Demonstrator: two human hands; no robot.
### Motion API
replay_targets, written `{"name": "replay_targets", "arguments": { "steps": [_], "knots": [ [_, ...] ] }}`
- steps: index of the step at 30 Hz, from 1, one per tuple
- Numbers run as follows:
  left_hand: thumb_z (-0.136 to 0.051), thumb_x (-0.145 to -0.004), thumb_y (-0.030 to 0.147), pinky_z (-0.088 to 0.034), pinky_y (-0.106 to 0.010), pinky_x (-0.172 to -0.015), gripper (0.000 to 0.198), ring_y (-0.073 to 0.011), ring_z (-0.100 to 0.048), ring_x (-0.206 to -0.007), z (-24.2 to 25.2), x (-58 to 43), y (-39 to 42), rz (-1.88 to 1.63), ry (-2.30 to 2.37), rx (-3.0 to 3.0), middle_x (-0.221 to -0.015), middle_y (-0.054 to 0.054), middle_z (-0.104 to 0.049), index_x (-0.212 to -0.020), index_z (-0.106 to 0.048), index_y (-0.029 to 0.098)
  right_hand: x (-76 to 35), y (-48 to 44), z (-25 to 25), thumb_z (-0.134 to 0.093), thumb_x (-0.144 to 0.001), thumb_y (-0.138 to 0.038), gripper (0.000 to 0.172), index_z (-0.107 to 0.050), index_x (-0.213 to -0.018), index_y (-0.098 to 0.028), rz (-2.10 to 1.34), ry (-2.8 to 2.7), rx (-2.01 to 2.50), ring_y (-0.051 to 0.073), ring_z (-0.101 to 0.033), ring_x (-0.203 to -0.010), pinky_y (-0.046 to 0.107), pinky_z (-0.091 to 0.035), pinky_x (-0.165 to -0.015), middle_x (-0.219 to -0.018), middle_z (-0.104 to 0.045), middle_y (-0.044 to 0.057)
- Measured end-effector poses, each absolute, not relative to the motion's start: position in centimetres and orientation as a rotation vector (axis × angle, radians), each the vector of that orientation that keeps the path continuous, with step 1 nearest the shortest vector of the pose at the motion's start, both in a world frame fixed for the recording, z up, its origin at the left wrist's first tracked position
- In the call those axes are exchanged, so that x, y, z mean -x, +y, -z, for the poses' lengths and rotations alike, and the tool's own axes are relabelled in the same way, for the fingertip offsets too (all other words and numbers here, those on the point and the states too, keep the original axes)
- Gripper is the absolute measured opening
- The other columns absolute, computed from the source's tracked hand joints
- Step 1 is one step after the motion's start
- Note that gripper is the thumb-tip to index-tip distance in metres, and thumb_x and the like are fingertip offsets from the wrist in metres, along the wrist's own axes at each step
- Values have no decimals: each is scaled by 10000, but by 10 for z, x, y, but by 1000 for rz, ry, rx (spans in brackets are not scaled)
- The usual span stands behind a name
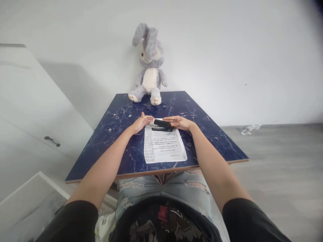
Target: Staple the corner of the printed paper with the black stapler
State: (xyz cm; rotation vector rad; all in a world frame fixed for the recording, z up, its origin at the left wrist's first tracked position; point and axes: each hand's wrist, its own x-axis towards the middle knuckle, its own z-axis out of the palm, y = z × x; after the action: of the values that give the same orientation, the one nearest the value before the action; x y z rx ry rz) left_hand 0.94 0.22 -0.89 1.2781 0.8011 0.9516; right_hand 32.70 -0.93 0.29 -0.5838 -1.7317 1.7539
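A black stapler [163, 124] lies across the upper end of a printed sheet of paper [165, 146], its jaws pointing left. Beside the paper's upper left corner, my left hand [141, 123] is open, with straight fingers reaching toward the stapler and nothing in them. My right hand [180, 122] is at the stapler's right end, fingers stretched out to the left along its far side. It seems to touch the stapler there, though I cannot tell how firmly. A small orange spot shows at that end of the stapler.
The blue marble-patterned table [131, 151] bears a grey plush rabbit [150, 79] at its far edge, against the wall. A white cabinet [32, 111] with a black handle stands left. Some clear plastic [250, 129] lies on the floor at right.
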Motion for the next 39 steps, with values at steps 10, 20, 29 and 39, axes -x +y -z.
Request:
{"name": "replay_targets", "arguments": {
  "steps": [10,20,29,39],
  "knots": [
    [-344,-1042,726,-446,-381,-1183,730,-283,-661,-1308,-3,-8,-4,-959,791,-1143,-1301,-183,-752,-1068,-780,142,-297,-14,-14,-880,-771,-367,507,-793,-1223,-155,-1037,-2313,742,282,-750,-1017,370,-592,-950,-1123,-800,56],
    [-572,-1061,447,-602,-397,-1010,424,-248,-773,-973,-9,-4,-5,-1068,738,-854,-1034,-220,-788,-945,-727,70,-269,-22,-21,-480,-818,35,661,-708,-1388,-209,66,-2343,603,262,-567,-1438,503,-409,-1240,-1460,-665,62],
    [-587,-966,-7,-521,-357,-1168,164,-225,-770,-1102,-7,-4,-4,-1137,742,-929,-1048,-189,-803,-956,-744,39,-262,-25,-21,-494,-853,59,602,-747,-1319,-225,164,-2333,779,245,-578,-1418,444,-432,-1193,-1405,-704,52],
    [-628,-1010,370,-558,-285,-687,234,-170,-713,-672,-10,3,-8,-1415,1266,-1624,-940,-102,-797,-1062,-724,163,-284,-7,-8,-806,-695,-400,340,-819,-923,-149,-688,-1864,1226,205,-654,-767,265,-477,-701,-782,-703,-11]
  ]
}}
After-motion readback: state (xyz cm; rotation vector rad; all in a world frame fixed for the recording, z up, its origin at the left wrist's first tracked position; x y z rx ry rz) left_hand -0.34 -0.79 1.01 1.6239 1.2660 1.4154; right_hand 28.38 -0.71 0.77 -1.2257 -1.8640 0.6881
